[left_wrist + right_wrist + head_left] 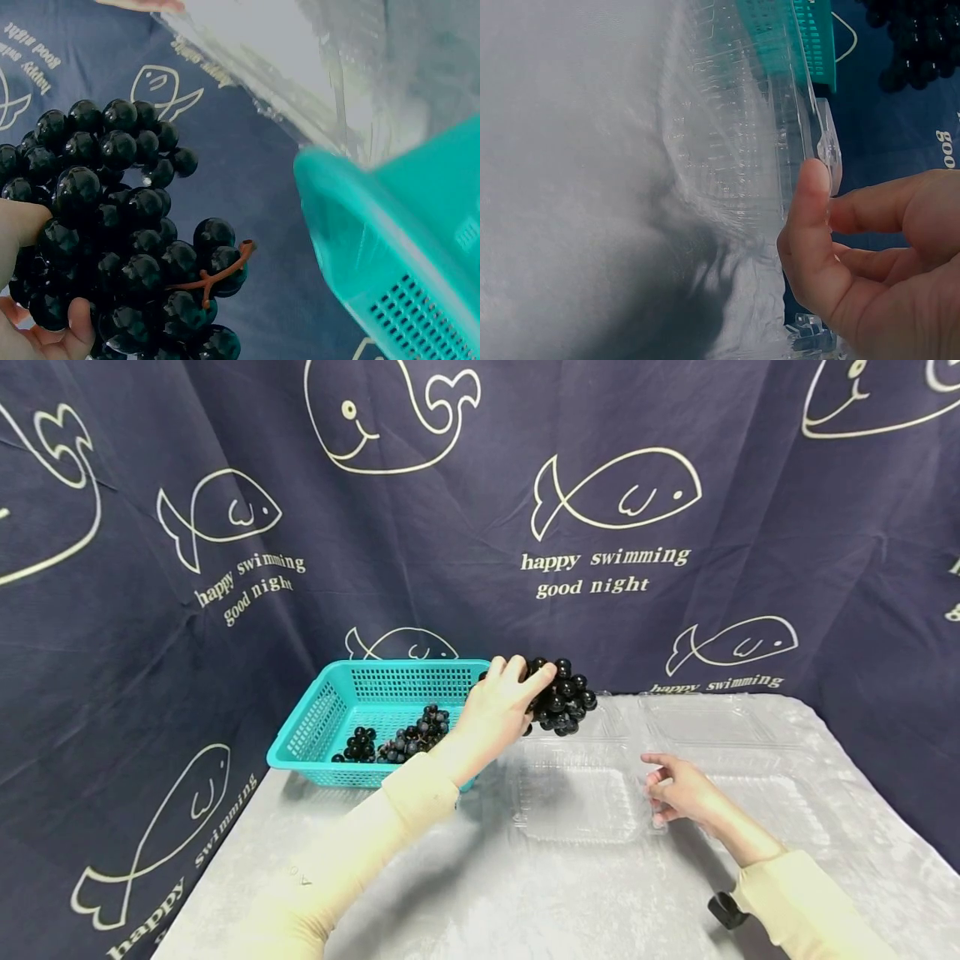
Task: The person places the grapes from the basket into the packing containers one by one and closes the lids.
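Note:
In the head view my left hand (498, 702) grips a bunch of dark grapes (562, 693), held up beside the right end of the turquoise basket. In the left wrist view the bunch of grapes (142, 270) shows a brown stem, with the thumb and fingers around its side. Two smaller grape bunches (412, 739) lie inside the basket (315, 727). My right hand (682, 789) is at the right edge of an open clear plastic container (577, 802). Close up, the thumb and fingers of the right hand (877, 270) pinch the clear rim.
Another clear plastic container (772, 802) stands to the right, with its lid folded back. The containers and basket rest on a pale grey cloth-covered table (480, 893). A dark blue curtain (480, 527) with white fish drawings hangs behind and at the sides.

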